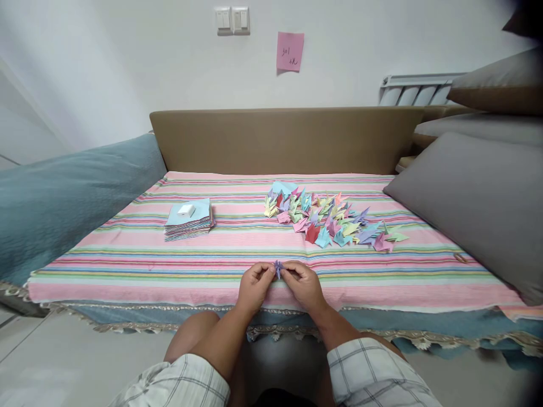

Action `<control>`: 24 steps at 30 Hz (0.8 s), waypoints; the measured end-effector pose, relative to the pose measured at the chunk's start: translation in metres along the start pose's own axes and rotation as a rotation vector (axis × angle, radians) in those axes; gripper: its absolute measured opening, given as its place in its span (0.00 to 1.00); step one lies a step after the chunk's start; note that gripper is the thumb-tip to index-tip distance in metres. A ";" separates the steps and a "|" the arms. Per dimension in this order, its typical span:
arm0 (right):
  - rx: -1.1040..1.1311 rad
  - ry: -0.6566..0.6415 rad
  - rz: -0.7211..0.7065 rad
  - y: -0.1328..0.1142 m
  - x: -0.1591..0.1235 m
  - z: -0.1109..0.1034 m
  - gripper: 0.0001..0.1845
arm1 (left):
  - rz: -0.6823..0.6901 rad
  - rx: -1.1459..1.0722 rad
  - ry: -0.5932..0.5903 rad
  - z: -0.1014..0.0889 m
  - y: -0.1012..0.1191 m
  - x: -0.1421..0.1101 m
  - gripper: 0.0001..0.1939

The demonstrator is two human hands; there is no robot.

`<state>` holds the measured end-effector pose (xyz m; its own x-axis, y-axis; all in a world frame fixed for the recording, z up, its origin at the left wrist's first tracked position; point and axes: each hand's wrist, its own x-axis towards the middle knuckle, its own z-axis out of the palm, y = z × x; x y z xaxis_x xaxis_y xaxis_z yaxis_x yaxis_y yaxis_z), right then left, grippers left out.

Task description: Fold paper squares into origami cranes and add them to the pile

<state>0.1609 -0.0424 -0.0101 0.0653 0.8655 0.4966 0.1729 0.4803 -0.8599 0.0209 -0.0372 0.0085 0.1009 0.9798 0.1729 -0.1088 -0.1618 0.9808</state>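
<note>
A small purple folded paper piece is pinched between my two hands near the front edge of the striped bedspread. My left hand grips it from the left with fingers closed. My right hand grips it from the right, fingers closed too. Further back to the right lies a heap of several folded paper cranes in many pastel colours. To the left rests a stack of square coloured paper sheets with a small white box on top.
A grey cushion lies along the right side, and a teal blanket along the left. A tan headboard stands behind. A pink note and switches hang on the wall. My knees in checked shorts are below.
</note>
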 end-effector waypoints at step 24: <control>0.308 0.090 0.232 -0.003 -0.008 0.015 0.11 | 0.064 0.043 0.102 0.007 -0.002 -0.001 0.12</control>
<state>0.1453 -0.0484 -0.0131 0.1565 0.9468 0.2812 -0.1591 0.3052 -0.9389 0.0280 -0.0392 0.0073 -0.0065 0.9738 0.2274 -0.0691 -0.2273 0.9714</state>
